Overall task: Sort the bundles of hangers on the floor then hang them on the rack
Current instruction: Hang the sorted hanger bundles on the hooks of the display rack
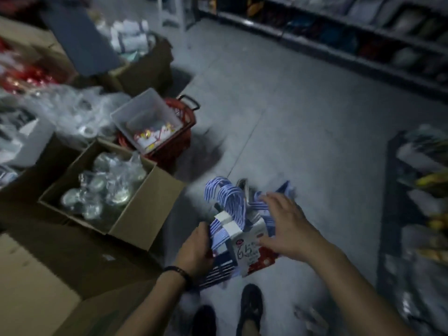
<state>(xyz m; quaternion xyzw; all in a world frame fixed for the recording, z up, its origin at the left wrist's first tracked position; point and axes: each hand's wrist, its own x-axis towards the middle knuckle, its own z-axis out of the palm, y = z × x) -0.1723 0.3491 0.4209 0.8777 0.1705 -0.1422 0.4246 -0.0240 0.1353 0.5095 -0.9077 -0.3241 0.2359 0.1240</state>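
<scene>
Bundles of light blue hangers (228, 202) with curved hooks pointing up sit in front of me, just above the grey floor. A white and red paper label (249, 255) wraps one bundle. My left hand (195, 251) grips the left side of the bundles, fingers curled around them. Over the right side my right hand (286, 226) is spread flat, fingers apart, resting on or just above the hangers; I cannot tell if it touches. The image is blurred.
An open cardboard box (135, 221) of plastic-wrapped shiny items stands at left. Behind it are a red basket (179, 146) holding a clear plastic bin (145, 115), plus bags and more boxes. Shelving (363, 37) runs along the back right, a stocked rack (421, 214) at right. My shoes (251, 309) show below.
</scene>
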